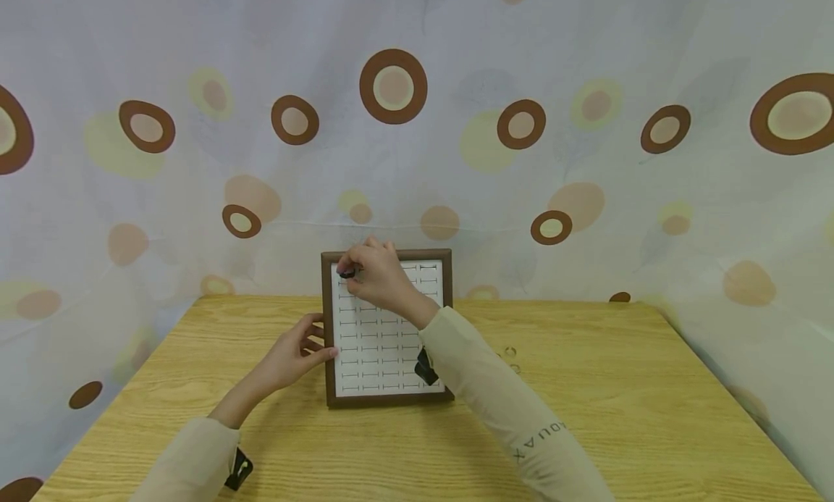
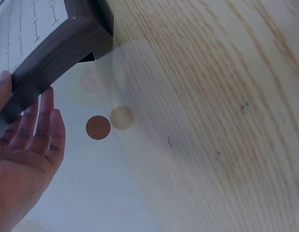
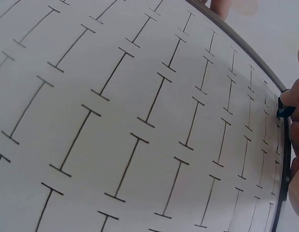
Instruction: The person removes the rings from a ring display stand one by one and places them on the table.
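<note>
A ring display board, white with rows of I-shaped slits inside a brown frame, stands tilted back on the table. My left hand grips its left edge, thumb on the front of the frame and fingers behind, as the left wrist view also shows. At the top left corner, my right hand pinches a small dark ring right at the first slits. In the right wrist view, the dark ring is partly covered by fingertips near the frame's edge.
Several small rings lie on the wooden table to the right of the board, partly hidden by the right sleeve. A patterned curtain hangs behind the table and along its sides.
</note>
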`<state>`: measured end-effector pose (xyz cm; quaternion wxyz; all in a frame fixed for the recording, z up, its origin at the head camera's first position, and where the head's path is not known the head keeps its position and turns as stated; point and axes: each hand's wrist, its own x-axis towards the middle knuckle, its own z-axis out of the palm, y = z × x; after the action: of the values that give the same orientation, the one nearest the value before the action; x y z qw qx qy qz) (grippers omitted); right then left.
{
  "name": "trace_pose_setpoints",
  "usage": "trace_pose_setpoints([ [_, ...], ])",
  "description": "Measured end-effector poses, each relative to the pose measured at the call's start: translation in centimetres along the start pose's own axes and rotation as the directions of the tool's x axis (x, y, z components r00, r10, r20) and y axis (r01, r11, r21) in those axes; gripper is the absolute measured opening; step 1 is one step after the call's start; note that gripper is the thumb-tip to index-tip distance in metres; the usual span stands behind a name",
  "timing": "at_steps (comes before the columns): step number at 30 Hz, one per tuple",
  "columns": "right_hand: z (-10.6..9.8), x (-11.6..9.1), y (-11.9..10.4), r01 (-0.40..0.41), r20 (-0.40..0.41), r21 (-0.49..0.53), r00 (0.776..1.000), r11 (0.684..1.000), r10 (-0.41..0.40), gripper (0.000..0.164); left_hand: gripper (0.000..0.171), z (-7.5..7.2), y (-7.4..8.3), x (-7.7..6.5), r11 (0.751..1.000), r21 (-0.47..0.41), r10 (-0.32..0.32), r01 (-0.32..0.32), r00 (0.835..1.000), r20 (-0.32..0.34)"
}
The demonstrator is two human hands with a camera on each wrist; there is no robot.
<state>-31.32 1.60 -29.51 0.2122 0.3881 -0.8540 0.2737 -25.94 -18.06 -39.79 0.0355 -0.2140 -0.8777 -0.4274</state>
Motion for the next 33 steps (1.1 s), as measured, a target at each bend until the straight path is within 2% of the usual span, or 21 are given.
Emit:
trace_pose_setpoints([
  [8, -0.4, -0.3, 0.0, 0.034, -0.007, 0.035, 0.999, 0.999, -0.034, 0.016, 0.057, -0.3, 0.3, -0.1, 1.0, -0.006, -0.001, 0.001, 1.0, 0.001],
  [14, -1.1, -1.3, 0.1, 0.045, -0.005, 0.045, 0.999, 0.998, -0.045, 0.014, 0.058, -0.1, 0.1, 0.0, 1.0, -0.009, -0.016, 0.016, 1.0, -0.001],
  [23, -2.9, -3.8, 1.5, 0.103, -0.059, 0.091, 0.993, 0.991, -0.098, 0.015, 0.058, -0.1, 0.4, 0.0, 1.0, -0.014, -0.017, 0.017, 1.0, -0.003],
  [28, -4.2, -5.6, 2.7, 0.129, -0.093, 0.08, 0.988, 0.988, -0.122, 0.016, 0.059, 0.0, 0.7, -0.1, 1.0, -0.004, -0.018, 0.018, 1.0, -0.004],
  [33, -5.4, -7.6, 4.2, 0.146, -0.112, 0.085, 0.984, 0.986, -0.136, 0.017, 0.055, -0.2, 2.3, -0.4, 1.0, 0.013, -0.019, 0.019, 1.0, -0.003],
])
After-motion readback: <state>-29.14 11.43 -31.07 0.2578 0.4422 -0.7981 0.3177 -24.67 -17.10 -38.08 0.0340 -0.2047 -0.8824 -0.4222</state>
